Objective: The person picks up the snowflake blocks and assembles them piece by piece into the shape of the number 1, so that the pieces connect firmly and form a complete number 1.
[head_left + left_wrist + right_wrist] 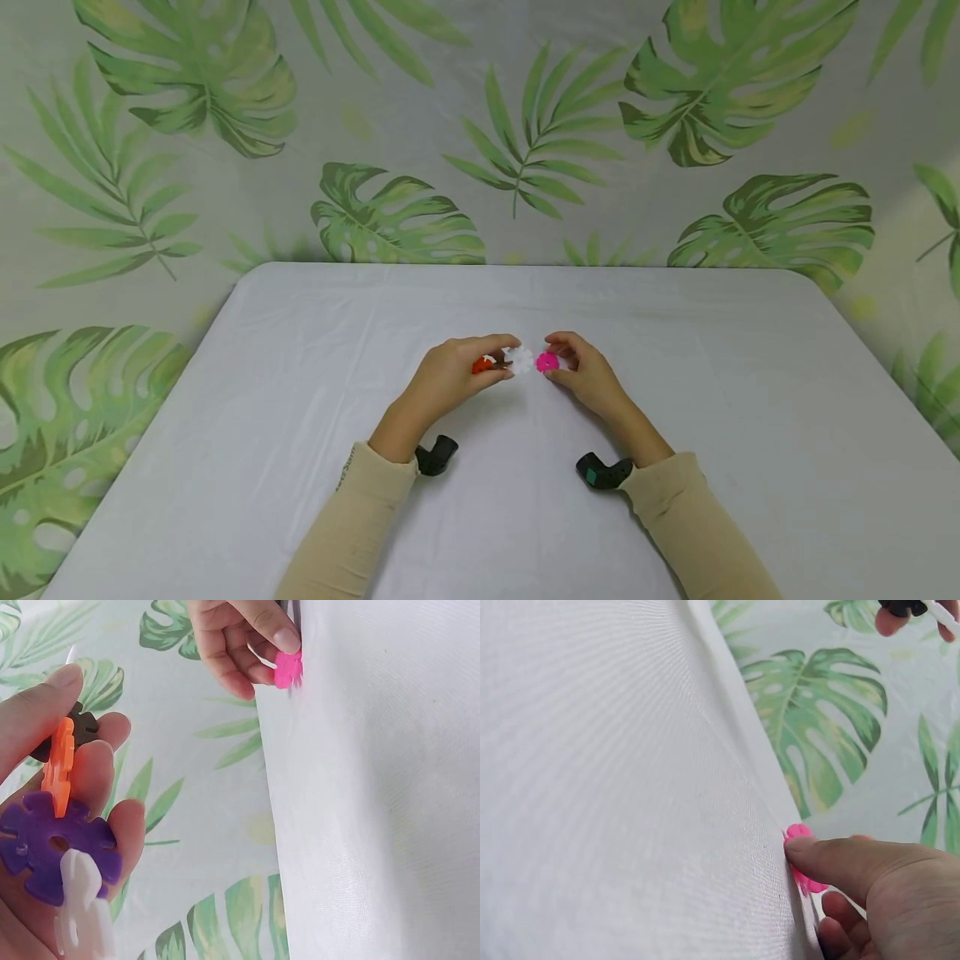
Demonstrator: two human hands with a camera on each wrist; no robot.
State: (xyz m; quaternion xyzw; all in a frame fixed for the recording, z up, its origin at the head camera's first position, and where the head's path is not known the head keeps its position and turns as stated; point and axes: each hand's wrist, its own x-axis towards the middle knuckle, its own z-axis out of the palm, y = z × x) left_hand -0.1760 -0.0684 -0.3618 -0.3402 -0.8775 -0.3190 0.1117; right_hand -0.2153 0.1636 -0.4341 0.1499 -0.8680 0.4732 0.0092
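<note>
My left hand [448,367] holds a joined chain of notched plastic building discs between thumb and fingers. In the left wrist view the chain shows a white disc [82,915], a purple disc [56,847], an orange disc [58,761] and a dark disc [84,724], partly covered by the fingers; a white tip [71,655] shows past the thumb. My right hand [592,379] pinches a pink disc [547,362] by its edge, with a thin white piece [261,656] behind it. In the head view a white disc [519,360] at the left fingertips faces the pink one across a small gap.
A white-covered table [675,358] lies below both hands. Behind it hangs a leaf-print cloth [570,150]. Black wrist devices [437,455] stick out inward from both sleeve cuffs.
</note>
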